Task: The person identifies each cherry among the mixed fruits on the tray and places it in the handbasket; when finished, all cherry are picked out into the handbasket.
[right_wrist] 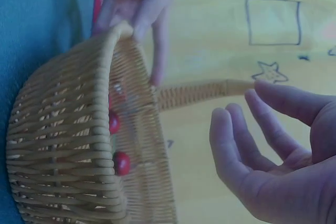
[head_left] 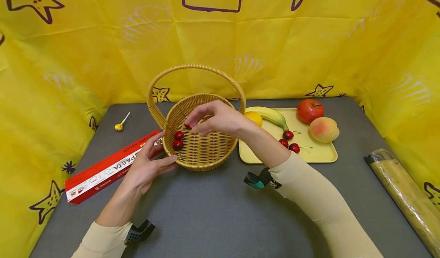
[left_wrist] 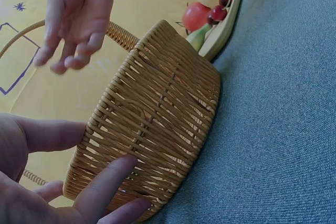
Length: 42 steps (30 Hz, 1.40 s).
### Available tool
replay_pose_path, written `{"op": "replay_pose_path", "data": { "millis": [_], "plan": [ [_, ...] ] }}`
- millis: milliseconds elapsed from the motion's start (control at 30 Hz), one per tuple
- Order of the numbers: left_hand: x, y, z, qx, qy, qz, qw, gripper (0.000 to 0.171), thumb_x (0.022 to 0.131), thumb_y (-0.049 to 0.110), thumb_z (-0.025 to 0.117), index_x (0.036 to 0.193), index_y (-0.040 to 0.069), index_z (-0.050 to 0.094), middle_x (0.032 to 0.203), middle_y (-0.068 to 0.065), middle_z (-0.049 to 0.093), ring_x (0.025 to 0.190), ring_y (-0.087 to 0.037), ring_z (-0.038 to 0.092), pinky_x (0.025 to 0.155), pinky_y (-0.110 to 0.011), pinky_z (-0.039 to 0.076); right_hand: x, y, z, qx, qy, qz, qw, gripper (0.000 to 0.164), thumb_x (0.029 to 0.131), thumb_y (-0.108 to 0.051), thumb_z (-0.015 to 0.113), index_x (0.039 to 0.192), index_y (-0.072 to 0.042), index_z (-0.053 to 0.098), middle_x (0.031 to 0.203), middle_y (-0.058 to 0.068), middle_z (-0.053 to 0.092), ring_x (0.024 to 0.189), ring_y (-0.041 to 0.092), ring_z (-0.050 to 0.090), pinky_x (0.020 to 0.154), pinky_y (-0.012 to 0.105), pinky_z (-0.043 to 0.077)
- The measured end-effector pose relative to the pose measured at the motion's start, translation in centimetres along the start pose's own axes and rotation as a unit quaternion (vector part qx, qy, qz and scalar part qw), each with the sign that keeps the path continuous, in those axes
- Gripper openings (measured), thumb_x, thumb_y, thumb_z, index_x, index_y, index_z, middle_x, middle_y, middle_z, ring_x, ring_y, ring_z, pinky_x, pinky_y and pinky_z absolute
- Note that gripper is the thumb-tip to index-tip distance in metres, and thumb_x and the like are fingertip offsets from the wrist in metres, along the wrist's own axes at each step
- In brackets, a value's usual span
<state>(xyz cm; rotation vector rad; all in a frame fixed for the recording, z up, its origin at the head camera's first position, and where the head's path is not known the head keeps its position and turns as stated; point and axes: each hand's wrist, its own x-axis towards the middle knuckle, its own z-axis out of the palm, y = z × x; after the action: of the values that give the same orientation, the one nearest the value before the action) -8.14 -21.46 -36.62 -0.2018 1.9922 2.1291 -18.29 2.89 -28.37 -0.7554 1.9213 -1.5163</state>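
My left hand (head_left: 146,164) holds the side of a round wicker basket (head_left: 203,166), its thumb at the rim and other fingers against the outer wall, as the left wrist view shows. Over the basket's opening hovers my right hand (head_left: 220,118), fingers loosely bent; in the right wrist view nothing lies between them. Inside the basket are red cherries (head_left: 178,145), one partly hidden behind the right hand's fingers. To the right, a pale yellow tray (head_left: 254,158) carries more cherries (head_left: 288,135), a banana (head_left: 269,115), an orange fruit (head_left: 254,117), a red apple (head_left: 310,111) and a peach (head_left: 324,129).
A red and white pasta box (head_left: 106,170) lies left of the basket, close to the left hand. Behind it is a lollipop (head_left: 118,127). A long clear-wrapped package (head_left: 402,197) lies along the right edge. The basket's tall handle (head_left: 196,66) arches over its back.
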Motion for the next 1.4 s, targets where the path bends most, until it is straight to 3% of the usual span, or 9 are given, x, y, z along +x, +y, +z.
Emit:
{"op": "replay_pose_path", "data": {
  "millis": [367,700,1133,1400],
  "plan": [
    [0.0,0.0,0.0,-0.004,0.000,0.000,1.0000,0.087,0.083,0.002,0.073,0.152,0.022,0.025,0.144,-0.023,0.028,0.113,-0.040,0.057,0.087,-0.050,0.053,-4.9,-0.3,-1.3,0.054,0.030,-0.059,0.996,0.026,0.083,-0.003,0.073,0.109,-0.001,0.068,0.110,0.013,0.066,0.098,0.038,0.062,0.084,0.046,0.057],
    [0.0,-0.3,0.0,-0.012,-0.006,0.005,0.9999,0.085,0.083,0.004,0.074,0.151,0.022,0.025,0.145,-0.023,0.027,0.111,-0.037,0.059,0.087,-0.051,0.052,-8.4,0.7,-2.6,0.032,0.061,-0.064,0.996,0.027,0.082,-0.007,0.075,0.108,-0.002,0.068,0.108,0.012,0.066,0.095,0.032,0.063,0.086,0.041,0.056],
    [0.1,-0.4,0.1,-0.009,0.004,0.010,0.9999,0.084,0.083,0.006,0.074,0.151,0.022,0.027,0.143,-0.024,0.029,0.108,-0.035,0.062,0.087,-0.052,0.052,-12.8,1.4,-6.0,0.020,0.144,-0.045,0.988,0.028,0.085,-0.012,0.074,0.110,-0.003,0.066,0.111,0.016,0.064,0.101,0.032,0.063,0.090,0.039,0.055],
    [0.1,-0.2,0.3,-0.006,0.006,0.008,0.9999,0.084,0.084,0.005,0.073,0.151,0.022,0.027,0.143,-0.024,0.029,0.109,-0.035,0.061,0.087,-0.050,0.053,-14.8,2.6,-7.9,0.030,0.183,-0.026,0.982,0.030,0.088,-0.010,0.070,0.115,-0.001,0.062,0.112,0.016,0.063,0.091,0.031,0.065,0.059,0.031,0.054]
  ]
}}
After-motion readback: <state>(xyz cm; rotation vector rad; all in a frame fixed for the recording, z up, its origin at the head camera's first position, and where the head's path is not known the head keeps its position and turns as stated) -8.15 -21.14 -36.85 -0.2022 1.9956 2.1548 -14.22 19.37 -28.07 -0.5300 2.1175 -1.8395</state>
